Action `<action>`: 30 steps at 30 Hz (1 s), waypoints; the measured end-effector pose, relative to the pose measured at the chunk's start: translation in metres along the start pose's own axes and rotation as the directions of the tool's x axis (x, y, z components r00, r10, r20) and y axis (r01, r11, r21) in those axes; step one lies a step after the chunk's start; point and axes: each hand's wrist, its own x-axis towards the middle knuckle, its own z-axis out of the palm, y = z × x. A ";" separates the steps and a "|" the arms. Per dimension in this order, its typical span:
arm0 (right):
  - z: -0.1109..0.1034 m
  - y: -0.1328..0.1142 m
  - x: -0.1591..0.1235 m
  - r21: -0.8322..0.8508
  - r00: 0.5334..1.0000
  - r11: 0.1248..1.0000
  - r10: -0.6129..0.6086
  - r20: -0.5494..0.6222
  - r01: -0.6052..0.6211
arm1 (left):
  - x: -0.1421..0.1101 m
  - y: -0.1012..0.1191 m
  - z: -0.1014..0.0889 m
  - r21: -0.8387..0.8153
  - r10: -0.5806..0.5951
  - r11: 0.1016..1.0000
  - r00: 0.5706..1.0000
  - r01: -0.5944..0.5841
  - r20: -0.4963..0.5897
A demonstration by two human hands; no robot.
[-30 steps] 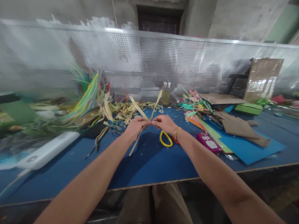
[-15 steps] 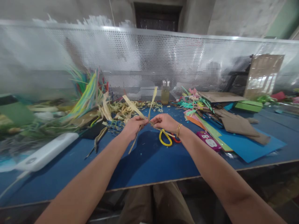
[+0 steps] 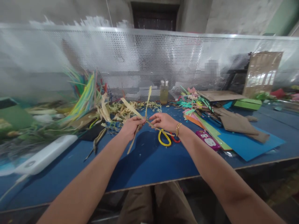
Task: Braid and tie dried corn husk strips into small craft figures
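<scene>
Pale, flat dried leaf strips (image 3: 130, 106) cross one another above the blue tabletop. My left hand (image 3: 131, 127) pinches them at the crossing, between thumb and fingertips. One strip (image 3: 148, 98) stands upward from there, and another thin end (image 3: 132, 143) hangs down below my left hand. My right hand (image 3: 163, 122), with a gold bracelet at its wrist, has its fingers curled around the strip that runs off to the right. Just below it lie scissors (image 3: 164, 144) with one yellow and one red handle loop, their blades hidden from view.
A white power strip (image 3: 46, 155) lies at left, near heaped dried husks (image 3: 105, 109) and coloured strips (image 3: 86, 99). A bottle (image 3: 164, 93) stands at the back. On the right are a purple packet (image 3: 207, 140), blue sheet (image 3: 252, 149) and cardboard pieces (image 3: 240, 124). A perforated metal panel (image 3: 154, 59) rises behind.
The view has shifted slightly. My right fingertips sit a little farther from my left ones; my left hand keeps its pinch on the crossed strips.
</scene>
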 end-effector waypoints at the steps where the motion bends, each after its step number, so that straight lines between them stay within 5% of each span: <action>1: 0.000 -0.001 0.000 -0.006 1.000 1.000 -0.015 0.006 0.015 | 0.000 0.000 0.000 -0.006 0.003 1.000 1.000 -0.003 -0.005; 15: -0.009 0.003 -0.003 -0.025 0.983 1.000 0.001 0.181 0.004 | 0.003 0.009 -0.006 -0.045 0.024 0.999 0.996 -0.029 -0.091; 25: -0.014 -0.005 -0.007 -0.438 0.991 0.898 0.022 0.130 0.038 | 0.010 0.012 -0.015 -0.100 0.010 0.995 0.990 -0.025 -0.143; 30: -0.020 -0.004 -0.007 -0.480 0.991 0.878 0.069 0.116 -0.005 | 0.012 0.010 -0.017 -0.080 -0.001 0.997 0.987 -0.012 -0.163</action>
